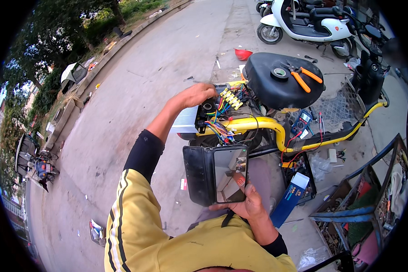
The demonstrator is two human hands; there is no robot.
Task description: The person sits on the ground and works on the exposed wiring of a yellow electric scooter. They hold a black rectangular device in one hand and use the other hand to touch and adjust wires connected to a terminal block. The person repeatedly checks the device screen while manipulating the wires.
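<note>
My right hand (251, 204) grips a phone (229, 174) in a black flip case (198, 174) by its lower right edge. The case lies opened out and the screen is dark with reflections. Stretched forward, my left hand (197, 95) is at the rear of a yellow scooter frame (254, 123). Its fingers are bent together by a black part, and whatever they hold is hidden. Beside them are a yellow terminal strip (231, 98), a finned silver controller (185, 120) and loose coloured wires (220, 131).
On the black seat (276, 68) lie orange-handled pliers (302, 80) and a tape roll (279, 72). A multimeter (302, 121) with red leads rests on the frame. A blue box (291, 199) and a metal rack (344, 215) stand at right; a white scooter (308, 27) is parked behind.
</note>
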